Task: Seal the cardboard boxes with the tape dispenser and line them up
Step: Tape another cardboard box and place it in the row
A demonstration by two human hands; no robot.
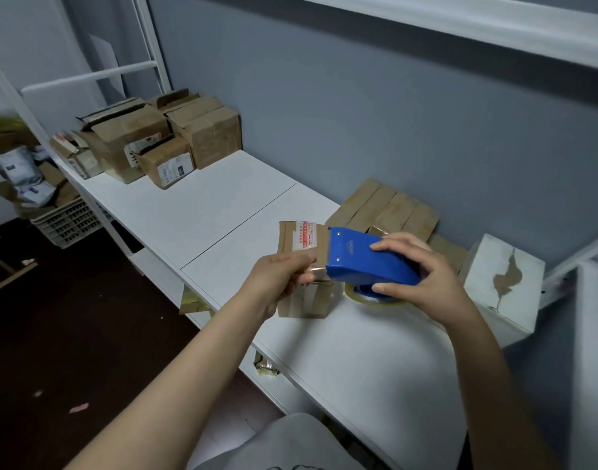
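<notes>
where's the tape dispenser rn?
Head view, right of centre: the blue tape dispenser is gripped in the right hand, its front edge on the small cardboard box held by the left hand.

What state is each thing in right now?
box: upright, old tape on top, dispenser at its near top edge.
dispenser: on the box, gripped.
left hand: holds the box's top edge.
right hand: grips the dispenser.
row of boxes: lined up side by side behind the box.
far pile: heaped, some flaps open.
white box: standing apart, surface torn.
</notes>
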